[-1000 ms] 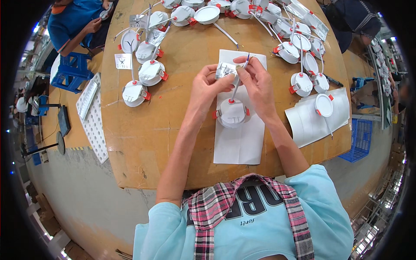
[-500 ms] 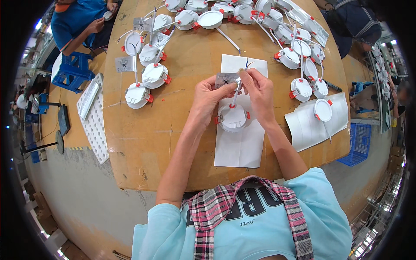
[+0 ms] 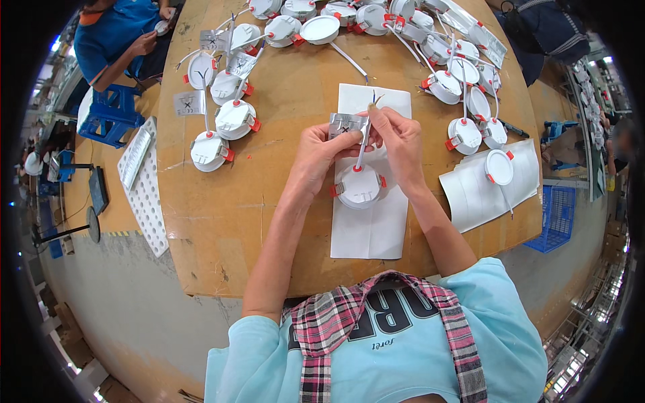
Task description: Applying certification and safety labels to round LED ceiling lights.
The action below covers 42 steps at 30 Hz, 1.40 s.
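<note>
A: Your left hand [image 3: 321, 153] pinches a small grey tag [image 3: 344, 125], and your right hand [image 3: 399, 142] closes its fingertips on the thin white wire [image 3: 362, 146] rising from the round white lamp [image 3: 358, 186]. That lamp sits on the white sheet [image 3: 368, 228], right under both hands.

B: Yep. You've got bare table [image 3: 282, 228] open to the left of the sheet. On the right, another sheet [image 3: 474, 195] with a lamp lies near, and lamp clusters [image 3: 463, 101] crowd the far edge.

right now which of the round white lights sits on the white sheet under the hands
The round white light with orange clips, alone on the white sheet between both hands; the others lie farther off.
</note>
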### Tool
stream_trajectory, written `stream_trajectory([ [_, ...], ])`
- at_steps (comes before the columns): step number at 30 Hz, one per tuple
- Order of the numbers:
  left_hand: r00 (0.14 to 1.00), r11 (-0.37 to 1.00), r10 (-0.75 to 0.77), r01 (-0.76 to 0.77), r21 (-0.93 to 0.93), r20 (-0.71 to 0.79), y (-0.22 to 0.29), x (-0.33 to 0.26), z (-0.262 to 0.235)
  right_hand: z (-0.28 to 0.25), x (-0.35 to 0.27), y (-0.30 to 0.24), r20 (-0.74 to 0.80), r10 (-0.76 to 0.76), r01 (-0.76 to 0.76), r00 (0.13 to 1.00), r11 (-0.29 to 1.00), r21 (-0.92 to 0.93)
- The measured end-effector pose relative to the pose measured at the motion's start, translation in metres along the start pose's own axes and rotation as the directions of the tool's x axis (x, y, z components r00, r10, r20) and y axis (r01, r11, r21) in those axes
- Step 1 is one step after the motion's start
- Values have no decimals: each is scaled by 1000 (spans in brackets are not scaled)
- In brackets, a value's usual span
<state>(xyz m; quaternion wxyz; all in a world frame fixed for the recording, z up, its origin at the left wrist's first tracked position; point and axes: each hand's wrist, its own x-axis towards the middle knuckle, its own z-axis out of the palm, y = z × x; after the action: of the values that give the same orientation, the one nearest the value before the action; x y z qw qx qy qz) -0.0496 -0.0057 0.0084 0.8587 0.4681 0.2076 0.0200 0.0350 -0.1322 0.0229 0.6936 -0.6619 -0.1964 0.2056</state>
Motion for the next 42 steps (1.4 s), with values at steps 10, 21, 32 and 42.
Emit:
stream_trajectory([
  [10, 999, 999, 45, -46, 14, 21, -4, 1, 2, -4, 4, 1, -13, -37, 35, 999, 992, -123],
  [21, 981, 962, 191, -184, 203, -16, -4, -2, 2, -5, 7, 11, 13, 43, -43, 999, 999, -7],
  [32, 53, 47, 997, 167, 985, -56, 66, -44, -126, -6, 7, 15, 116, 226, -253, 967, 818, 517],
  [42, 470, 241, 845, 87, 967, -253, 54, -44, -145, -3, 11, 20, 229, 274, -355, 934, 788, 502],
])
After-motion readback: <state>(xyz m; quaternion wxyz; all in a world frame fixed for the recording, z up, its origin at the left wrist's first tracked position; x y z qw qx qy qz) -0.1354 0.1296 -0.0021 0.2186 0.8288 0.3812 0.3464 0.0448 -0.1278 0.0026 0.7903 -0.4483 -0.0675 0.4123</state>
